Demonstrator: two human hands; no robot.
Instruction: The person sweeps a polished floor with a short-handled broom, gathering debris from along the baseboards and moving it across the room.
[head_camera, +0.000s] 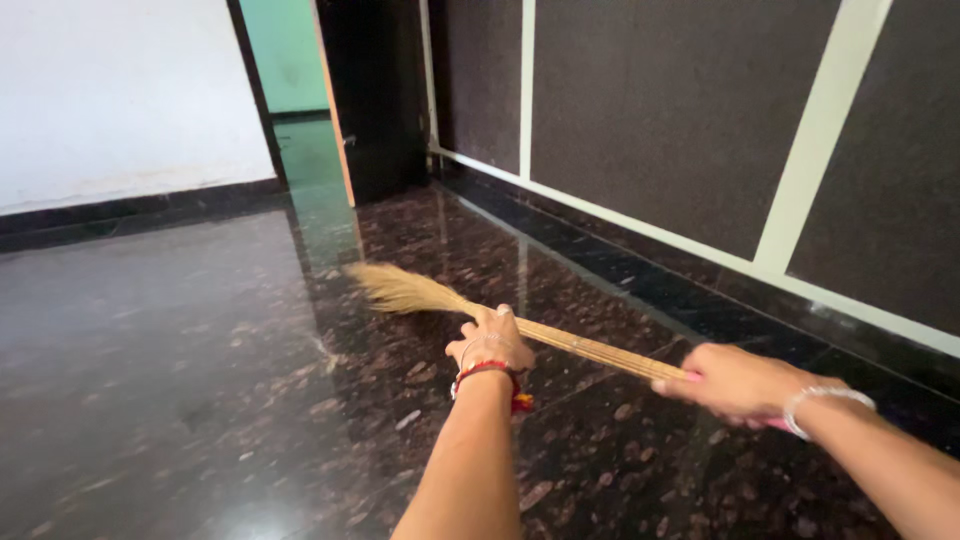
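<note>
- A straw broom (520, 325) stretches low across the dark speckled stone floor (200, 380), held nearly level, its bushy pale head pointing to the left and away, toward the doorway.
- The left hand (492, 342) is wrapped over the middle of the bound stalks, fingers curled down around them; I see mostly its back, so the fingertips underneath are hidden. A red thread bracelet (488, 370) sits at that wrist.
- The right hand (735, 382) is closed in a fist around the near end of the broom. It is smeared with motion, and the very end of the handle is swallowed by the fist, apart from a hint of pink at its lower edge.
- A silver bangle (825, 402) circles the right wrist; both forearms are cut off by the bottom and right edges of the view.
- Whether the broom's tip touches the floor I cannot tell; the fibres blur into the glossy reflection there.
- Along the right runs a dark panelled wall (680, 110) with pale strips between the panels.
- Farther back a dark door (378, 95) stands open, a green wall (285, 50) showing past it, and a white wall (120, 90) fills the left.
</note>
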